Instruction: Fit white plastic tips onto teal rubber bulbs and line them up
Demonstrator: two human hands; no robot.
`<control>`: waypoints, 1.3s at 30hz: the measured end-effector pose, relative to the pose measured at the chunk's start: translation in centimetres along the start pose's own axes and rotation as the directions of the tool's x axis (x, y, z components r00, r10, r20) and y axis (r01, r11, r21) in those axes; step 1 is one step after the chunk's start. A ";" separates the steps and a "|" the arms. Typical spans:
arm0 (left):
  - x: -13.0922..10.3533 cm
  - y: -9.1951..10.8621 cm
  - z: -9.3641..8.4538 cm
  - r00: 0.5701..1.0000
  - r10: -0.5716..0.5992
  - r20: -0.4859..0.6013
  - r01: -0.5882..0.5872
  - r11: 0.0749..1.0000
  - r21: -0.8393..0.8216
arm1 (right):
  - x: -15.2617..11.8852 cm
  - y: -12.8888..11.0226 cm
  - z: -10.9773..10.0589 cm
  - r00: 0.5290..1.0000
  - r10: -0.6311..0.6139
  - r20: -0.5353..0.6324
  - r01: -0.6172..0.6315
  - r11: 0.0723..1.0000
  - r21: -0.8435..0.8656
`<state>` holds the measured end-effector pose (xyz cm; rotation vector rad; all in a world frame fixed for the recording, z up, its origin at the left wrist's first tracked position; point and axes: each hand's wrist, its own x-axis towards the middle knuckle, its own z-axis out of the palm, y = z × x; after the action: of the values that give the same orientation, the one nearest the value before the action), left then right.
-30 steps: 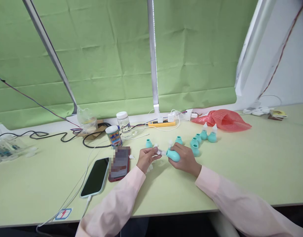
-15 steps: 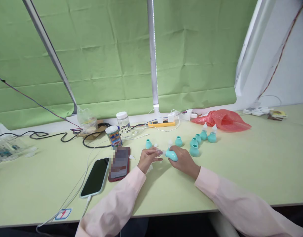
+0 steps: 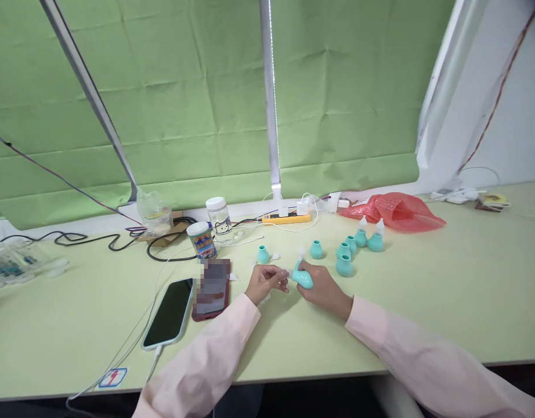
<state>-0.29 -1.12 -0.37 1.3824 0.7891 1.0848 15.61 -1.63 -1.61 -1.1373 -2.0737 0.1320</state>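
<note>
Turquoise squeeze bulb (image 3: 303, 280) is over the middle of the counter (image 3: 450, 278), right hand's (image 3: 323, 285) fingers clamped on it, mouth pointing left. Left hand (image 3: 264, 283) has its fingers pinched on the whitish tip (image 3: 289, 273) right at that mouth. Bunch of open bulbs (image 3: 344, 266) off to the right, red plastic bag (image 3: 396, 212) just beyond.

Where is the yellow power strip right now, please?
In the head view, the yellow power strip lies at the table's back edge, just right of centre, between the clear jar and the red bag.
</note>
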 end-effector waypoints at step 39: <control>0.4 0.3 -2.0 0.959 0.279 -0.047 0.015 0.116 0.993 | 0.3 -1.1 -1.4 0.972 0.232 0.032 -0.175 0.629 0.758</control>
<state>-2.03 -0.07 -0.21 2.5558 1.8249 0.7656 15.72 -2.38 0.05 -0.7997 -1.5332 0.9739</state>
